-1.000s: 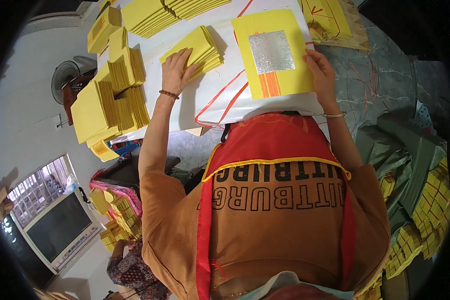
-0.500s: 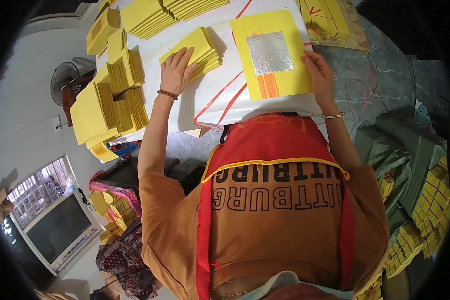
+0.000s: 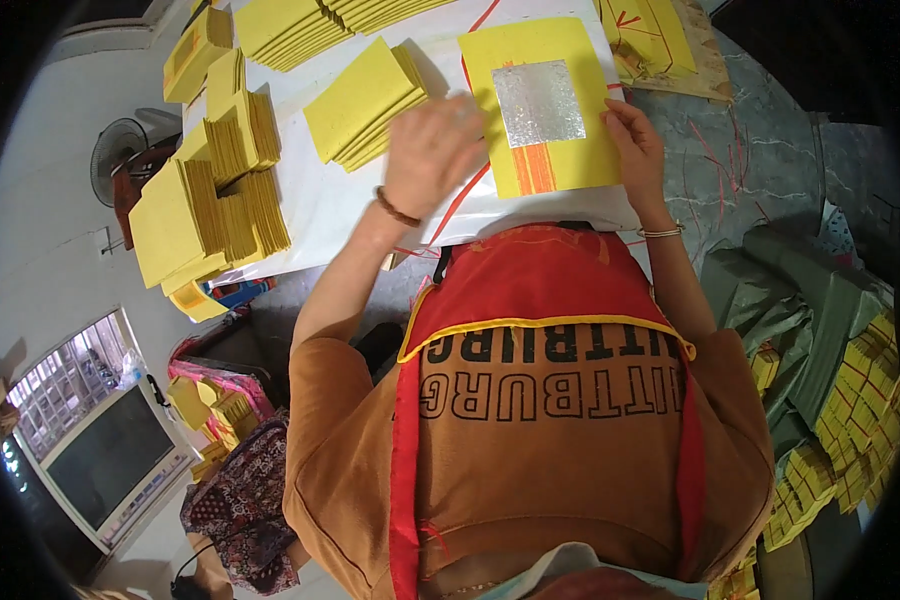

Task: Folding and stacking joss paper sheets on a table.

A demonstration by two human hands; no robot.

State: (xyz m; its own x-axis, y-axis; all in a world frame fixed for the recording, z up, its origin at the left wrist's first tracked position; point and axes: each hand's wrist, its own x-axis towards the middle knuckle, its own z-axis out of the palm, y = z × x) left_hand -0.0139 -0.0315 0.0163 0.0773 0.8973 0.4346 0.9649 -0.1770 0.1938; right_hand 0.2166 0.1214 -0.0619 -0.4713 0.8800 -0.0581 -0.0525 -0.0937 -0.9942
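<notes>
A yellow paper sheet with a silver foil square and an orange striped patch below it lies flat in front of me. My right hand pinches its right edge between thumb and fingers. Close to the sheet's left edge is my left hand, smeared by motion, so its fingers do not show clearly. Just left of that hand rests a small fanned pile of folded yellow papers, which it does not appear to hold.
Stacks of folded yellow paper line the table's left side, and fanned rows run along its far edge. Red string crosses the white tabletop. At the right, tied yellow bundles sit beside green-grey sacking.
My left hand has left the folded yellow pile and moved right, to the sheet's left edge. My right hand stays at the sheet's right edge.
</notes>
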